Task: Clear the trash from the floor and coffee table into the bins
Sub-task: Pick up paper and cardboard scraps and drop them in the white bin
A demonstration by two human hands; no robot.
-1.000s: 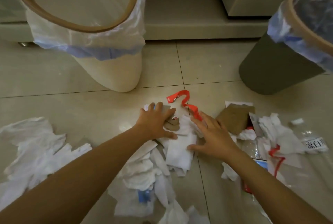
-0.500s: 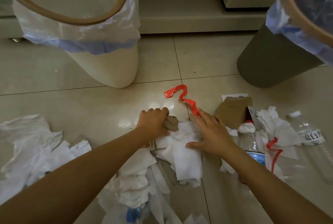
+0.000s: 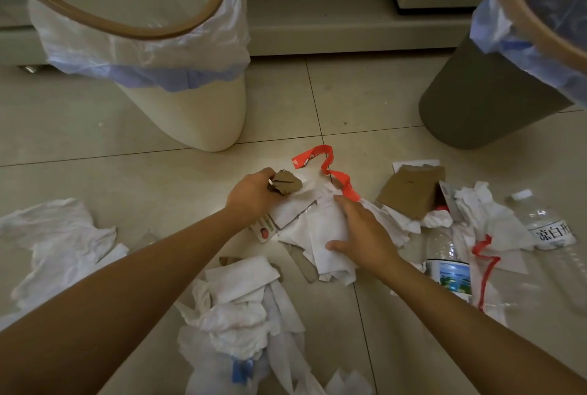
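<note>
Left hand point(image 3: 254, 196) fingertips hidden behind crumpled cardboard scrap point(image 3: 286, 186); grey bin point(image 3: 495, 102) cropped at right edge; white bin point(image 3: 178, 99) rim cut off top-left; bottle point(image 3: 554, 235) label partly out of frame.

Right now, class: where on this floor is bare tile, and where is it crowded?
Bare: between the cream bin and grey bin, above the red ribbon; also between the left tissue heap and left hand. Crowded: around both hands, rightward to the bottles.
</note>
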